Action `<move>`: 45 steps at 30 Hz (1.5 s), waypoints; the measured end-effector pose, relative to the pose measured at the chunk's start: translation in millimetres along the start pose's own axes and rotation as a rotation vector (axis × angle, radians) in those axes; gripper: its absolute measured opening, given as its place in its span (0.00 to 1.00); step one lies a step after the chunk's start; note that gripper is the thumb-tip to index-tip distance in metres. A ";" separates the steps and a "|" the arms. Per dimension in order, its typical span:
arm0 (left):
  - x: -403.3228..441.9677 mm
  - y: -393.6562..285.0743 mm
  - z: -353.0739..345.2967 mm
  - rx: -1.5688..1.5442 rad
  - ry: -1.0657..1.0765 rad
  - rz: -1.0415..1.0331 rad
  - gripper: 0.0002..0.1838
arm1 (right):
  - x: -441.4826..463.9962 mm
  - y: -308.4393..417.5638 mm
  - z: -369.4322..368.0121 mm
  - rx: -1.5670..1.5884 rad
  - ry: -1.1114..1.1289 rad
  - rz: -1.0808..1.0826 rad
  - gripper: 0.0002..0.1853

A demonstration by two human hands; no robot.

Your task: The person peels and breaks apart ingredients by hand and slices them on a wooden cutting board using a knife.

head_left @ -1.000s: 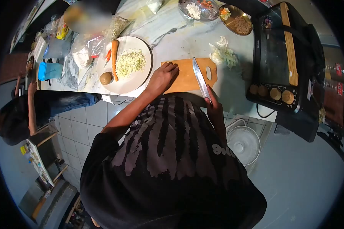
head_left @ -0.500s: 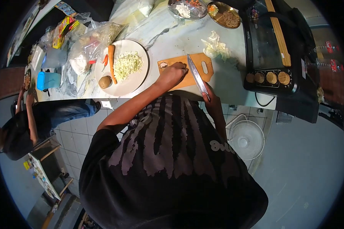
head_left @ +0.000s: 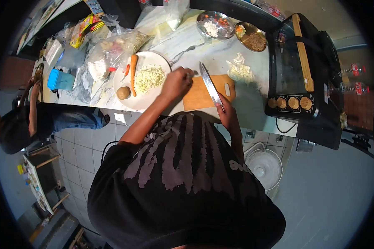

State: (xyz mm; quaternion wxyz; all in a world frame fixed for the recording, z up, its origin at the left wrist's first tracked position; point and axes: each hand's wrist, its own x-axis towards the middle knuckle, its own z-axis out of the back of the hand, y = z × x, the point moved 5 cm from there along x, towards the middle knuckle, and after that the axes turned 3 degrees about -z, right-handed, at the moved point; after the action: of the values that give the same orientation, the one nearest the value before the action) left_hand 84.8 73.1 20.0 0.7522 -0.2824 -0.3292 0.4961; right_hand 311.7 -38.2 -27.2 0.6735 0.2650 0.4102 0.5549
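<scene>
My right hand (head_left: 227,113) grips the handle of a kitchen knife (head_left: 210,84), its blade pointing away over the cutting board. The wooden cutting board (head_left: 197,97) lies at the counter's front edge, its bare surface showing. My left hand (head_left: 177,84) is closed just off the board's left side; a small greyish bit shows at its fingertips, too blurred to name. Beside this hand stands a white plate (head_left: 156,98) with chopped pale vegetable (head_left: 149,79), a carrot (head_left: 133,74), a red chili (head_left: 127,69) and a round brown potato (head_left: 123,93).
Pale leafy peelings (head_left: 240,69) lie behind the board. Farther back are two metal dishes (head_left: 215,25) with chopped food. A black toaster oven (head_left: 293,62) stands right. Plastic bags (head_left: 116,47) and a blue-lidded container (head_left: 61,79) are left, near another person (head_left: 18,124).
My left hand has moved from the board to beyond its left edge, and the small pale piece on the board's far left corner is gone from there. The knife stays in my right hand.
</scene>
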 end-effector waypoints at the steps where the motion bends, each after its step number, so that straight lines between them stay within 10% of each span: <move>1: -2.1 8.3 18.5 0.030 -0.028 0.052 0.11 | 7.3 8.8 -7.7 0.078 0.053 0.066 0.23; 7: -39.9 36.2 74.2 0.046 -0.194 0.235 0.17 | 32.6 51.0 -57.1 0.318 0.323 0.022 0.22; 16: -71.5 37.0 41.2 0.186 -0.221 -0.016 0.25 | 40.5 46.8 -85.0 0.394 0.423 0.018 0.26; 45: -71.1 46.1 5.3 0.568 -0.006 0.004 0.39 | 40.5 43.5 -77.9 0.186 0.040 0.095 0.14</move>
State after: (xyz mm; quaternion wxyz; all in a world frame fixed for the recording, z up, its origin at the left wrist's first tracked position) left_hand 34.2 23.4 -26.6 0.7992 -0.0595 -0.1788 0.5707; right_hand 224.7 3.8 -43.1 0.6107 0.3342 0.4601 0.5510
